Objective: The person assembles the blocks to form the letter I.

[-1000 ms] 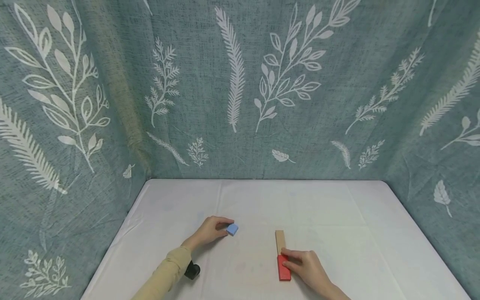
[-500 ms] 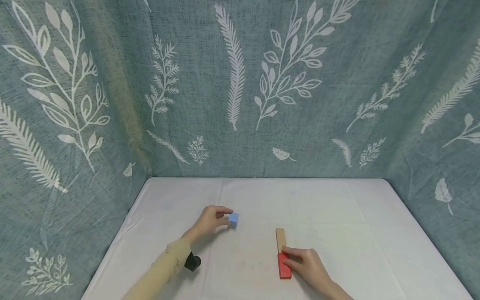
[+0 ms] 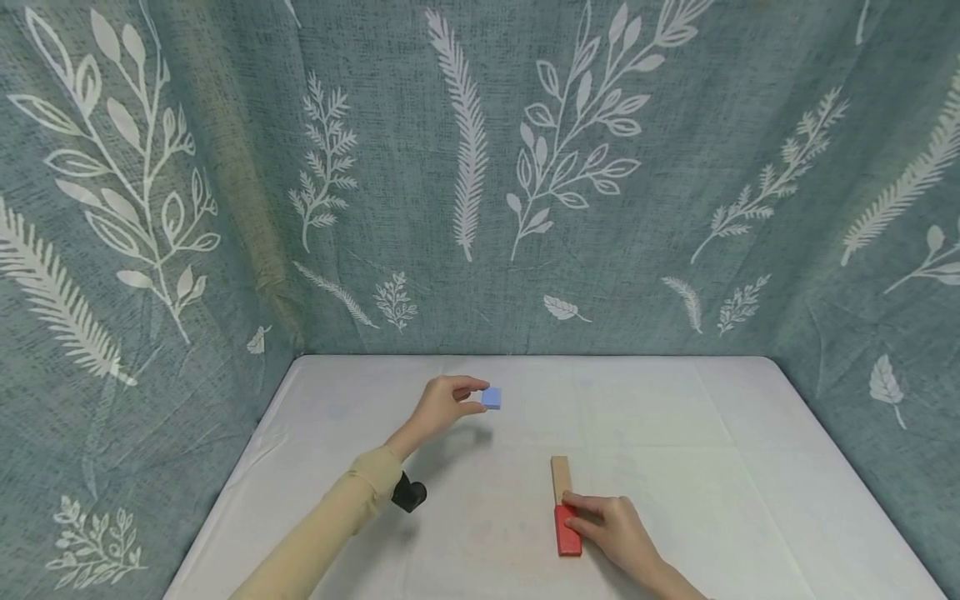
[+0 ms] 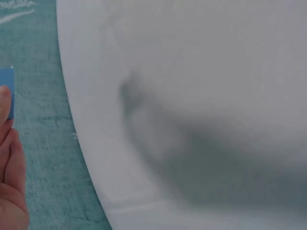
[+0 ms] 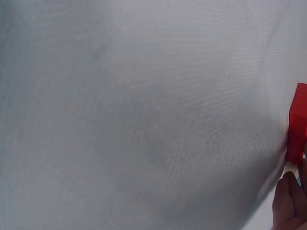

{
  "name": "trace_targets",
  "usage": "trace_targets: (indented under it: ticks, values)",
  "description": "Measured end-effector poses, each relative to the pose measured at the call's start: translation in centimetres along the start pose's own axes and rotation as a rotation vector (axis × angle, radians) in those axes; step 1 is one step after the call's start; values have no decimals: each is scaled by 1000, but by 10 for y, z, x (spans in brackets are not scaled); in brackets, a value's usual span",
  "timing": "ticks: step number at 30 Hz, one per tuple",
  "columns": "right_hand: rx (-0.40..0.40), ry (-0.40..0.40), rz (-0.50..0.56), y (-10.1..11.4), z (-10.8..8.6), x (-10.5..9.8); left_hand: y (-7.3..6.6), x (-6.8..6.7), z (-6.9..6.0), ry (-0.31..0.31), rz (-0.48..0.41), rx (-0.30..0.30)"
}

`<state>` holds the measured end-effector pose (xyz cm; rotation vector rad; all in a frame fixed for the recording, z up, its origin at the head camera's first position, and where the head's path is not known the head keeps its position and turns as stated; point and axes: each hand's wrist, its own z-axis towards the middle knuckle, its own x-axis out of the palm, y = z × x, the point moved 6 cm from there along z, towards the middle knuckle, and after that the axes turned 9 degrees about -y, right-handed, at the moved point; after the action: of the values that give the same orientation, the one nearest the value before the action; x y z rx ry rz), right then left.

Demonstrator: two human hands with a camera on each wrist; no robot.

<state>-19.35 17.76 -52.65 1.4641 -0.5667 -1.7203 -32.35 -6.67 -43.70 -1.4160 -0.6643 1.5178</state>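
Toward the far side of the table my left hand [image 3: 442, 402] pinches a small blue block [image 3: 491, 398] between thumb and fingers. The block is off the cloth, with its shadow below it. In the left wrist view part of that blue block [image 4: 6, 93] and the fingers show at the left edge. My right hand [image 3: 618, 533] holds a red block [image 3: 567, 533] with thumb and fingertips, near its far end. A plain wooden strip [image 3: 560, 477] lies in line with the red block and meets its far end. In the right wrist view the red block [image 5: 297, 127] is partly cut off.
A white cloth covers the table [image 3: 675, 467]. A green leaf-patterned curtain [image 3: 480, 208] stands along the back and both sides. A black camera-like device [image 3: 409, 493] sits at the left wrist, partly hidden by the sleeve.
My left hand has moved away from me and a little to the right, lifting the blue block. The right hand, red block and wooden strip stay in place.
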Motion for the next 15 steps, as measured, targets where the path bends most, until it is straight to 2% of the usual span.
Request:
trace_targets:
  ticks: [5,15]
  values:
    - [-11,-3,-1,2,1,0,-7,6,5,-33,-11,-14]
    - [-13,9,31,6,1,-3,-33,17,16,-66,5,37]
